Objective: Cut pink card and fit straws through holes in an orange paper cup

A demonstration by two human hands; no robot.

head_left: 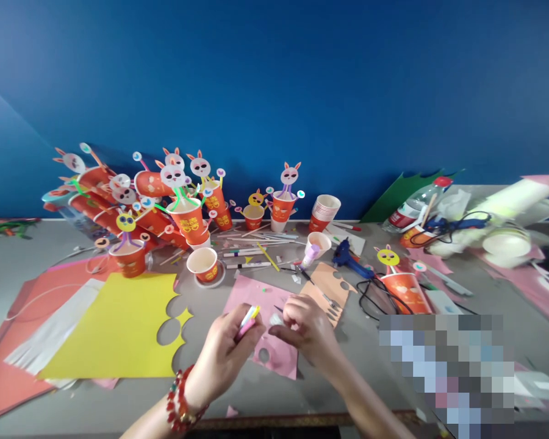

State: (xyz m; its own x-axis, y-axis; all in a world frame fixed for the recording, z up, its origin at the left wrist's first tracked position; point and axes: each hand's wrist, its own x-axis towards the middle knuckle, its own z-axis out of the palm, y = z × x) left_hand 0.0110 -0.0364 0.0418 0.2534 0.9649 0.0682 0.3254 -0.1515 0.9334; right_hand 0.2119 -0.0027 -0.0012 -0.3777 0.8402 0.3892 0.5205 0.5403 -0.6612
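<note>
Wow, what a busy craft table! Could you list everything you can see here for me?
Orange paper-cup bunny figures: many, orange with white faces, back left.
Chick-faced orange cup: one, right of centre.
Stack of plain paper cups: one stack, orange and white, back centre.
Open orange cup: one, centre.
Yellow paper sheet with round cut-outs: one, front left.
Pink paper sheet: one, under the hands.
Blue glue gun: one, right of centre.
Clear plastic bottle, red cap: one, lying back right.
Grey table: one.
Left hand: holds pink and yellow sticks; red bead bracelet.
Right hand: pinches small white piece.
</note>
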